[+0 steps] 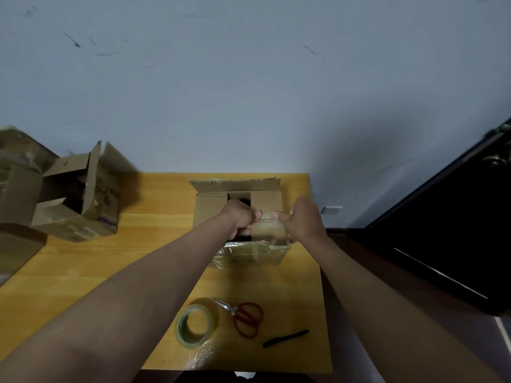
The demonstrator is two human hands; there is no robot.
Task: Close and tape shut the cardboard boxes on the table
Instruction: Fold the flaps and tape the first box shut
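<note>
1. The cardboard box sits mid-surface; the person is folding its flaps.
2. Left hand and right hand each grip a flap, fingers curled.
3. Next, likely: press flaps flat, fetch the tape roll lying nearer the person.

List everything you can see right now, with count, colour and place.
cardboard box: one, brown, table centre, flaps partly folded
open box: one, brown, table's far left, flaps up
tape roll: one, clear greenish, near edge
scissors: one, red handles, right of the tape roll
pen: one, black, right of the scissors
table: one, yellow wood
left hand: grip on a box flap
right hand: grip on the near flap
</note>
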